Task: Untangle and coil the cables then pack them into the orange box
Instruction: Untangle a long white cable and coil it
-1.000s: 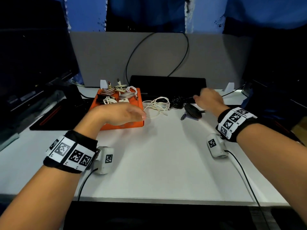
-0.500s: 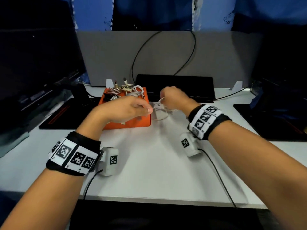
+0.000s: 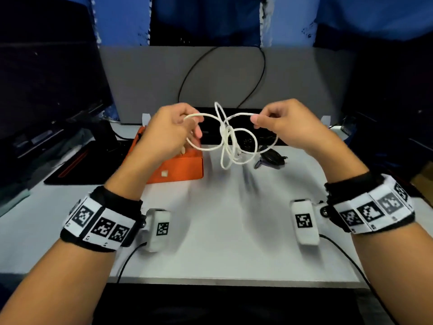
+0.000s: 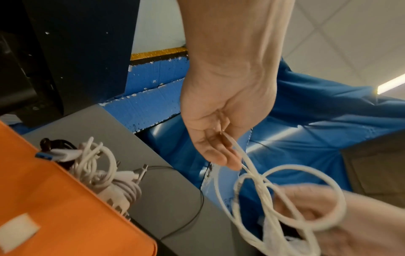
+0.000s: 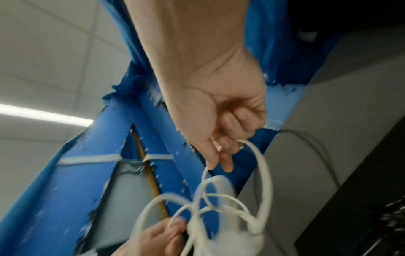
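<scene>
While both hands (image 3: 225, 127) pinch a white cable (image 3: 228, 137), the orange box (image 3: 182, 170) sits on the white desk (image 3: 222, 231)

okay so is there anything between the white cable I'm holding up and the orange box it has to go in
Partly. The white cable hangs in the air between both hands, still looped on itself. The left hand sits in front of the orange box, and coiled cables already fill part of it. Otherwise nothing visible stands between them.

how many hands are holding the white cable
2. The left hand pinches the white cable on its left loop; the right hand pinches the right loop, above the table.
</scene>
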A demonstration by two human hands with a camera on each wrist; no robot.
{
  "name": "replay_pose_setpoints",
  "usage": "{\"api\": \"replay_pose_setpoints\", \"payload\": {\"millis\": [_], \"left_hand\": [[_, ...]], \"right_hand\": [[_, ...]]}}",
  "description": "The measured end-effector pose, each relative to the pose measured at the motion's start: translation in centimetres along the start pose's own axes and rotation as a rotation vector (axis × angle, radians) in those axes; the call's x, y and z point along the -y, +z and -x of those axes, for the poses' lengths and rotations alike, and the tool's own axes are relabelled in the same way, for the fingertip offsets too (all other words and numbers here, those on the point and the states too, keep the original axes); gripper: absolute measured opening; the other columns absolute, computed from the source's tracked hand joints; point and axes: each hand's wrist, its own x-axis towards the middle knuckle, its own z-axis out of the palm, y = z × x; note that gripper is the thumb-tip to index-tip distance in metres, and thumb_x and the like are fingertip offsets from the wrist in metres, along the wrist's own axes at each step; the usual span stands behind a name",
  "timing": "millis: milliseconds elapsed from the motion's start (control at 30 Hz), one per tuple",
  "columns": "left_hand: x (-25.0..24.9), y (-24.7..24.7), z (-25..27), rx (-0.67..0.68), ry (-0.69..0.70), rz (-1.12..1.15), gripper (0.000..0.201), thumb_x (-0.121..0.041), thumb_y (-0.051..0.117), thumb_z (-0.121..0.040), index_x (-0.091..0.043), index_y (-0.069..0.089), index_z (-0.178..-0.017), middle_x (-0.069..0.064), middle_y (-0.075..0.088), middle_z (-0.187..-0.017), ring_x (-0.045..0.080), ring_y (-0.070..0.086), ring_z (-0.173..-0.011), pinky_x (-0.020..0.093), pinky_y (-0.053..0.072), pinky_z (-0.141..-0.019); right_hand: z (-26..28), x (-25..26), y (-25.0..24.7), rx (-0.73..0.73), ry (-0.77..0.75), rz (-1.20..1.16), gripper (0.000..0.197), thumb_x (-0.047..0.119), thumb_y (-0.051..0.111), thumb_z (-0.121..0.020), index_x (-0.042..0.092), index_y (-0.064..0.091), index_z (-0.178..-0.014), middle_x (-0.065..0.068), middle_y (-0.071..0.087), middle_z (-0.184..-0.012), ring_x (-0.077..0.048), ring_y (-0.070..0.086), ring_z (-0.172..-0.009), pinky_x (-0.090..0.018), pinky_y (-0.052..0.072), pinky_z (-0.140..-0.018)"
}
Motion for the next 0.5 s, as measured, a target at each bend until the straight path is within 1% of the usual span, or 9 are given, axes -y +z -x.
{"api": "replay_pose_setpoints", "payload": {"millis": [33,100,133,200,233,300,333,400,500], "left_hand": [[-0.2,-0.7,-0.2,-0.060,-0.007,0.041,0.017,-0.011,0.053,-0.105,-0.013,0.067,-0.096,0.000,0.069,-0.068,0.020,0.068,-0.060,0.036,0.058,-0.059],[-0.3,-1.6,-0.6,-0.179,-0.023,0.118,0.017,-0.010,0.050,-0.106,-0.012,0.065,-0.099,-0.003,0.065,-0.065,0.019,0.069,-0.061,0.033,0.061,-0.060],[-0.3,-1.8,-0.7,-0.236,-0.032,0.165,0.017,-0.009,0.048,-0.106,-0.013,0.064,-0.101,-0.004,0.063,-0.065,0.018,0.069,-0.060,0.032,0.061,-0.060],[-0.3,-2.1,-0.9,-0.341,-0.036,0.255,0.018,-0.009,0.044,-0.106,-0.016,0.060,-0.102,-0.002,0.061,-0.069,0.019,0.067,-0.061,0.035,0.062,-0.062],[-0.2,-2.3,-1.0,-0.399,-0.030,0.281,0.019,-0.010,0.042,-0.106,-0.018,0.058,-0.101,-0.002,0.060,-0.071,0.018,0.065,-0.060,0.037,0.061,-0.062],[-0.3,-3.3,-0.9,-0.476,-0.019,0.280,0.018,-0.012,0.040,-0.107,-0.020,0.055,-0.101,-0.002,0.058,-0.073,0.015,0.062,-0.055,0.037,0.060,-0.059],[-0.3,-3.8,-0.9,-0.467,-0.026,0.263,0.016,-0.013,0.041,-0.107,-0.019,0.055,-0.103,-0.002,0.058,-0.073,0.014,0.061,-0.054,0.036,0.060,-0.058],[-0.4,-4.0,-0.9,-0.358,-0.044,0.229,0.011,-0.018,0.048,-0.108,-0.013,0.058,-0.107,-0.002,0.061,-0.073,0.014,0.062,-0.055,0.033,0.060,-0.058],[-1.0,-2.5,-0.4,-0.198,-0.058,0.225,0.014,-0.019,0.053,-0.107,-0.011,0.064,-0.105,-0.001,0.066,-0.073,0.017,0.066,-0.059,0.033,0.061,-0.060]], "right_hand": [[0.1,-1.2,-0.7,-0.027,0.037,-0.014,0.034,0.047,0.068,-0.097,0.018,0.074,-0.080,-0.005,0.054,-0.069,-0.012,0.048,-0.061,-0.030,0.032,-0.057],[0.3,-3.4,-1.9,-0.070,0.109,-0.058,0.035,0.047,0.065,-0.099,0.018,0.074,-0.080,-0.005,0.053,-0.070,-0.006,0.045,-0.052,-0.028,0.031,-0.055],[0.2,-4.3,-2.5,-0.107,0.155,-0.105,0.036,0.046,0.064,-0.100,0.018,0.073,-0.078,-0.004,0.049,-0.069,-0.006,0.039,-0.046,-0.027,0.030,-0.053],[0.1,-5.9,-3.9,-0.219,0.238,-0.144,0.036,0.043,0.062,-0.101,0.018,0.071,-0.077,-0.005,0.048,-0.067,-0.011,0.037,-0.047,-0.027,0.030,-0.051],[0.0,-6.7,-4.9,-0.292,0.275,-0.107,0.034,0.041,0.061,-0.102,0.016,0.071,-0.080,-0.007,0.052,-0.069,-0.015,0.042,-0.051,-0.028,0.034,-0.053],[-0.2,-8.6,-7.1,-0.462,0.321,-0.018,0.032,0.039,0.058,-0.102,0.015,0.072,-0.087,-0.006,0.064,-0.076,-0.026,0.060,-0.067,-0.032,0.047,-0.065],[-0.1,-9.4,-7.9,-0.510,0.338,-0.010,0.032,0.039,0.058,-0.102,0.013,0.072,-0.089,-0.005,0.066,-0.077,-0.028,0.064,-0.073,-0.033,0.049,-0.068],[0.0,-10.5,-8.9,-0.525,0.349,-0.049,0.032,0.037,0.057,-0.103,0.011,0.072,-0.091,0.001,0.061,-0.070,-0.020,0.058,-0.064,-0.030,0.044,-0.061],[0.0,-11.1,-9.1,-0.432,0.371,-0.078,0.032,0.036,0.057,-0.104,0.012,0.071,-0.087,-0.002,0.053,-0.066,-0.018,0.044,-0.054,-0.027,0.033,-0.052]]}}
